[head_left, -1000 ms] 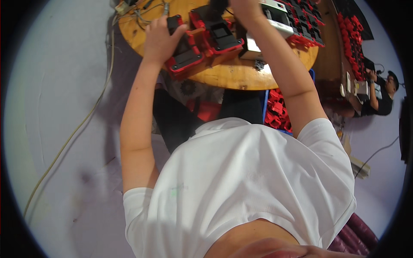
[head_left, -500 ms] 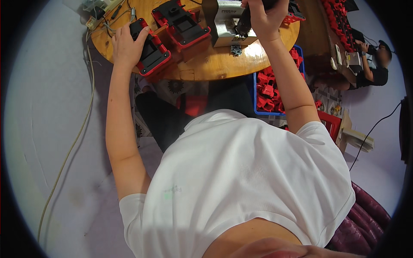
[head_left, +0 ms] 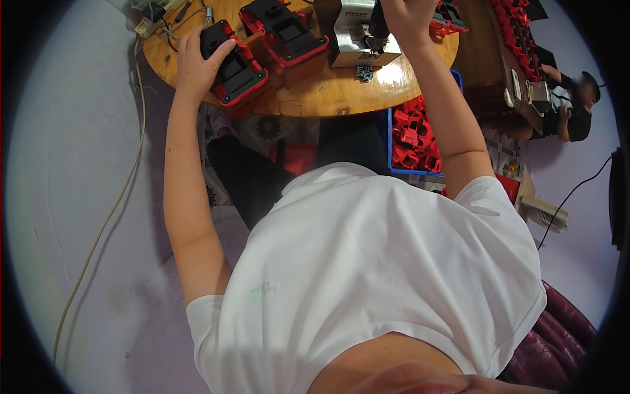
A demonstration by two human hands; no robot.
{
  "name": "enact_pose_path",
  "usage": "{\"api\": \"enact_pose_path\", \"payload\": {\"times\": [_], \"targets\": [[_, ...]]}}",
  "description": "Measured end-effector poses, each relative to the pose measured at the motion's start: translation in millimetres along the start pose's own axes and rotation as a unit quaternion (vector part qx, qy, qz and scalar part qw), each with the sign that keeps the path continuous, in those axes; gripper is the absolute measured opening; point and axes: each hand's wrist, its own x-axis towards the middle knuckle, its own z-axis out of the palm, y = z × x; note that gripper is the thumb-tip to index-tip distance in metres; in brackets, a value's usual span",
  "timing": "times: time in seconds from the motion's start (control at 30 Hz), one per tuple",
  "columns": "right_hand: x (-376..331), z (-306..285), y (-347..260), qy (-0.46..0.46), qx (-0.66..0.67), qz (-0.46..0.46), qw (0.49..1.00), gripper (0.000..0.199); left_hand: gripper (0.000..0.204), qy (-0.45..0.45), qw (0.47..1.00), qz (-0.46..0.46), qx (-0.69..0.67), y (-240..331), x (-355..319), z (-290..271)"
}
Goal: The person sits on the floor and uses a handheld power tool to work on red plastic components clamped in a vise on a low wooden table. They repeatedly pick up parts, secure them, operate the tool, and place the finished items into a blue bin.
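The red and black box (head_left: 241, 77) sits on the wooden surface (head_left: 328, 98), at the left side. It is longer than it is wide, and its long way slants: one end points up and left, away from the person, and the other end points down and right, toward the round edge. The second box (head_left: 289, 43) lies just right of it and slants much the same way. The left hand (head_left: 200, 62) holds the first box near its far end, with the thumb over the top and the fingers spread along the left side. The right hand (head_left: 408, 18) is curled around a dark tool (head_left: 378, 25), which points down at the silver box (head_left: 348, 49). That silver box has small dark print on it. A little heap of gray metal bits (head_left: 365, 73) lies in front. A blue crate (head_left: 392, 141) below holds red parts (head_left: 410, 134). One second ago the dark tool was over the second box; now it is over the silver box, while the left hand stays on the same box
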Motion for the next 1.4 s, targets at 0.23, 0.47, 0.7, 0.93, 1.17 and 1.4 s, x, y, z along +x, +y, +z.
{"api": "enact_pose_path", "payload": {"times": [0.23,0.47,0.7,0.93,1.17,1.4], "targets": [[-26,-17,10,0.051,0.017,-0.050,0.997,0.031,0.082,-0.011,1.000,0.003,-0.008,5,4,2],[2,-6,8,0.004,0.072,0.068,0.995,0.029,0.097,0.033,0.998,-0.042,0.028,-2,1,2],[51,73,-16,0.053,0.240,-0.022,0.969,0.031,0.096,-0.047,0.961,-0.187,-0.197,13,6,-2],[58,219,-13,0.009,0.342,-0.075,0.937,0.030,0.074,-0.041,0.938,-0.193,-0.286,10,-5,-6],[57,246,-3,0.015,0.256,-0.071,0.964,0.034,0.092,-0.057,0.939,-0.282,-0.191,37,-1,-11],[52,253,-8,-0.035,0.280,-0.059,0.957,0.030,0.098,-0.049,0.938,-0.255,-0.230,26,-3,-4]]}}
